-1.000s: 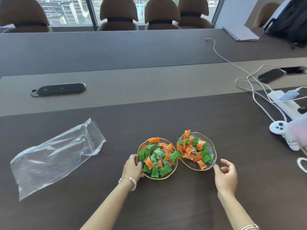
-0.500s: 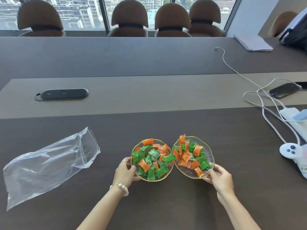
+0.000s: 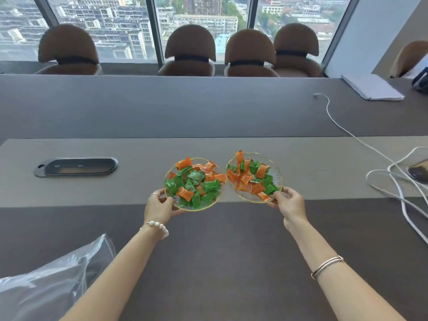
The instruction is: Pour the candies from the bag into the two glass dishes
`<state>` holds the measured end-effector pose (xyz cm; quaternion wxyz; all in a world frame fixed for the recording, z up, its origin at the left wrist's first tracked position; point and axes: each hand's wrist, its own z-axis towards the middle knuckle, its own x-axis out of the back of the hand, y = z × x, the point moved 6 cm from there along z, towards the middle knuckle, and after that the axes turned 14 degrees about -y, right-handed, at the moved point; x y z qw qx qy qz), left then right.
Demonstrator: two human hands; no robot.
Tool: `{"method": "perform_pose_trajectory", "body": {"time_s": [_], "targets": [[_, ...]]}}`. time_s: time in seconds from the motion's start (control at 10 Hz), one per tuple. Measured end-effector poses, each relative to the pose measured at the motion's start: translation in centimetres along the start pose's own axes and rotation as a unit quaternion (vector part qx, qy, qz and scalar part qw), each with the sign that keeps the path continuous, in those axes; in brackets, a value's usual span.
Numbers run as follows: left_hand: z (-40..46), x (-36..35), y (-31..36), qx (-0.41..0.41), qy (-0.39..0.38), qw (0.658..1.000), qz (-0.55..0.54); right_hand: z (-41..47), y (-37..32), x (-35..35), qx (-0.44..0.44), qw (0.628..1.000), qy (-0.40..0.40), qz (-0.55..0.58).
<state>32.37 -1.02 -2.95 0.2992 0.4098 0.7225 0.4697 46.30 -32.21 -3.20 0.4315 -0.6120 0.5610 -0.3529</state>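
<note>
Two gold-rimmed glass dishes hold green and orange wrapped candies. My left hand (image 3: 159, 205) grips the near rim of the left dish (image 3: 214, 199). The near rim of the right dish (image 3: 276, 166) is pinched by my right hand (image 3: 289, 202). Both dishes are out over the lighter centre strip of the table; whether they touch it I cannot tell. The clear plastic bag (image 3: 46, 283) lies flat and looks empty at the near left on the dark table, apart from both hands.
A black oval panel (image 3: 76, 166) is set in the light strip at left. White cables (image 3: 393, 179) and a phone (image 3: 419, 173) lie at the right. A stack of papers (image 3: 370, 88) sits far right. Several chairs (image 3: 190, 52) line the far side.
Both hands closed on the dish rims and carried the dishes forward from the dark near surface to over the light strip. The bag stayed where it was.
</note>
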Motion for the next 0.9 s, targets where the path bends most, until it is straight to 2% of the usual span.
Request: {"method": "perform_pose_trajectory", "body": {"time_s": [0.2, 0.4, 0.7, 0.8, 0.9], "targets": [[9.1, 1.9, 0.4, 0.022, 0.035, 0.999, -0.019, 8.2, 1.3, -3.1, -0.043, 0.999, 0.017, 0.014], [15.0, 3.7, -1.4, 0.056, 0.056, 0.997, -0.003, 12.1, 2.2, -4.0, -0.049, 0.998, 0.046, -0.006], [16.7, 3.7, -2.3, 0.059, 0.031, 0.997, -0.046, 13.2, 3.1, -5.2, -0.052, 0.998, 0.042, 0.016], [16.9, 3.8, -2.4, 0.087, 0.029, 0.996, -0.006, 13.2, 3.1, -5.1, -0.063, 0.997, 0.041, -0.013], [16.6, 4.5, -1.7, 0.100, 0.060, 0.989, 0.093, 12.1, 2.3, -4.5, -0.073, 0.995, 0.052, -0.050]]}}
